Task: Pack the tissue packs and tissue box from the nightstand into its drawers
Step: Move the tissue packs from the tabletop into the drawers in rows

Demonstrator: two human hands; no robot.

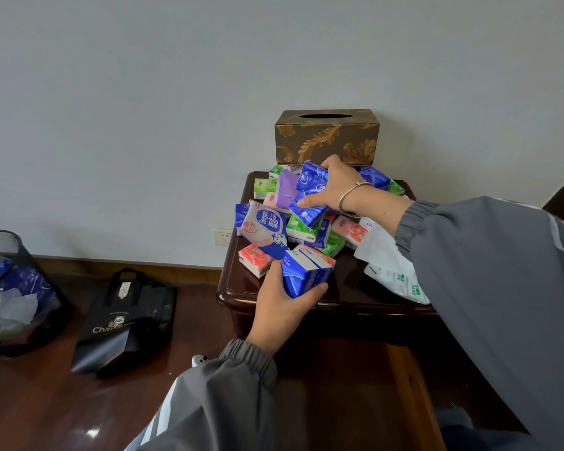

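A dark wooden nightstand (238, 288) carries a heap of small tissue packs (302, 227) in blue, green, pink and purple. Behind the heap, against the wall, stands a brown tissue box (326, 139) with gold leaves. My left hand (279, 309) grips a few blue tissue packs (303, 271) at the front edge of the top. My right hand (334, 188) is closed over blue tissue packs (310, 193) at the top of the heap. Below the top, an open drawer (407, 379) sticks out toward me, its inside dark.
A white plastic bag (389, 268) with green print lies on the nightstand's right side. On the wooden floor to the left sit a black shopping bag (124, 323) and a mesh waste bin (13, 294) lined with a bag. A wall socket (222, 236) is beside the nightstand.
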